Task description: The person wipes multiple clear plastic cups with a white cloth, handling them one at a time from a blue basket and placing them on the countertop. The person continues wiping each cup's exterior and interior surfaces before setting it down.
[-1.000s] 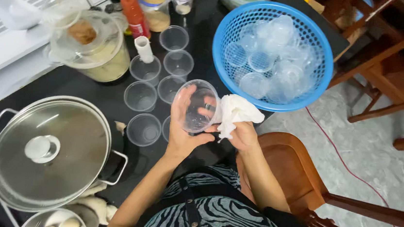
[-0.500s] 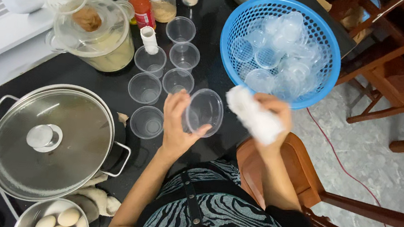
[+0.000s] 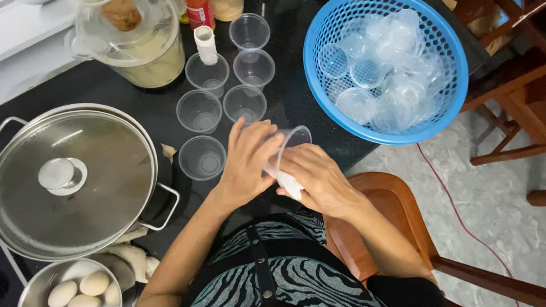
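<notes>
Black countertop (image 3: 127,94) runs under everything you are working on, with a grey stone floor and wooden chairs off to your right. You hold a clear plastic cup (image 3: 289,147) tipped on its side just above the counter's near edge: your left hand (image 3: 246,164) wraps around its wall with the fingers curled, and your right hand (image 3: 320,181) is closed on a white cloth (image 3: 291,185) pressed against the cup's lower side, so the wiping of this one looks to be under way. Just beside your left hand, six wiped-looking cups (image 3: 222,96) stand upright in two rows on the counter, which I take as the finished share. To the upper right, well apart from them, the blue basket (image 3: 330,106) holds a heap of the same clear cups, more than stand on the counter, so by my reading most of the job is left. At your left sit a large steel pot (image 3: 66,181) with its lid on, a bowl of eggs (image 3: 80,288) near your elbow, and a lidded clear jug (image 3: 132,36) of pale liquid behind the rows.
</notes>
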